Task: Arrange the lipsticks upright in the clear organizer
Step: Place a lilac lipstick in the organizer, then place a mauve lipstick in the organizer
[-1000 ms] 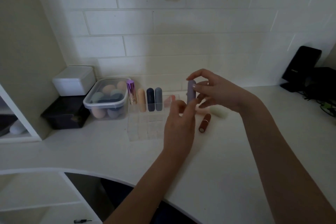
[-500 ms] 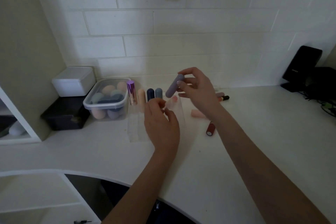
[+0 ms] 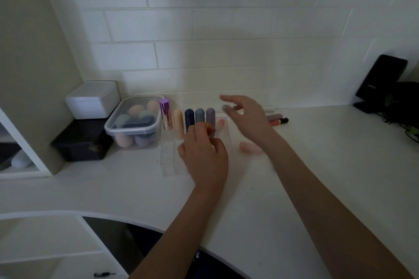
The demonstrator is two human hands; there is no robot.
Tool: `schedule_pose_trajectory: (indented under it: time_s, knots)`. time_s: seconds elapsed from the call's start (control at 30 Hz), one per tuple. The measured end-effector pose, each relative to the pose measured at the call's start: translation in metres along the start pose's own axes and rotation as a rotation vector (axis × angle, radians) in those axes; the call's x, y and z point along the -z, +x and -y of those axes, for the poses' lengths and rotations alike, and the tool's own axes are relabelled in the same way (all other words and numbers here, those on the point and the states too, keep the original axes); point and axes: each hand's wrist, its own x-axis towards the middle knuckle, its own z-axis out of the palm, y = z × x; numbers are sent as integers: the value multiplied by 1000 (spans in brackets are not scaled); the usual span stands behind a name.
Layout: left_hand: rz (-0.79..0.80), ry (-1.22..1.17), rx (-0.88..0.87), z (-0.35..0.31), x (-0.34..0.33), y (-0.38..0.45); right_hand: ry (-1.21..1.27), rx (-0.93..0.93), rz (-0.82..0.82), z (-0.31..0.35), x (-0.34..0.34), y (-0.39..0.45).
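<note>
The clear organizer (image 3: 169, 163) sits on the white counter. In its back row stand a metallic purple lipstick (image 3: 165, 116), a peach one (image 3: 178, 126), a navy one (image 3: 189, 118), a grey-blue one (image 3: 199, 115) and a lilac one (image 3: 210, 114), with a pink one (image 3: 221, 123) lower at the right end. My left hand (image 3: 204, 156) hovers over the organizer with fingers curled and nothing visible in it. My right hand (image 3: 244, 115) is open, just right of the lilac lipstick. A pink lipstick (image 3: 249, 147) lies on the counter, partly behind my right arm.
A clear tub of makeup sponges (image 3: 136, 124) stands left of the organizer, beside a white box (image 3: 93, 99) on a black box (image 3: 84, 142). Two lip glosses (image 3: 277, 119) lie behind my right hand. A black device (image 3: 378, 81) stands at the far right.
My right hand carried the lilac lipstick left, set it upright next to the grey-blue one and let go. My left hand moved left over the organizer.
</note>
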Motion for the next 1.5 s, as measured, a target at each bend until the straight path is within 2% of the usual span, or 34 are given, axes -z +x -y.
schedule_pose_trajectory:
  time_s: [0.07,0.13,0.23,0.33,0.4,0.47,0.53,0.6,0.73,0.8,0.87,0.97,1.03,1.2,1.33,1.5]
  knots:
    - [38,37,-71,1,-2,-2,-41,-58,-93,-11,21,6]
    - [70,58,-127,1,-5,-5,-68,-182,-108,-29,40,8]
    - [100,87,-181,2,-8,-8,-54,-388,6,-47,60,1]
    - [113,112,-245,4,-8,-7,-97,-423,136,-49,67,-2]
    - [156,74,-349,2,-7,-9,-121,-440,122,-52,68,0]
    - [311,12,-522,-4,-7,-15,-152,-489,26,-60,70,3]
    - [543,37,-703,-11,-11,-23,-192,-514,-80,-70,70,2]
    - [703,124,-780,-13,-17,-29,-288,-500,-149,-80,68,0]
    - [814,215,-673,-6,-20,-31,-385,-435,-152,-92,58,-1]
    - [830,242,-679,-5,-22,-32,-370,-394,-144,-94,55,6]
    - [827,252,-697,-5,-24,-34,-346,-386,-74,-101,54,13]
    - [806,215,-720,-3,-29,-34,-379,-379,113,-120,50,20]
    - [814,170,-714,-3,-33,-34,-394,-388,154,-129,47,22]
    - [836,160,-721,-9,-44,-32,-415,-358,116,-135,44,26]
    - [795,226,-664,-10,-52,-29,-260,-416,116,-135,46,27]
    - [742,117,-640,-11,-45,-29,-289,-344,30,-130,42,25]
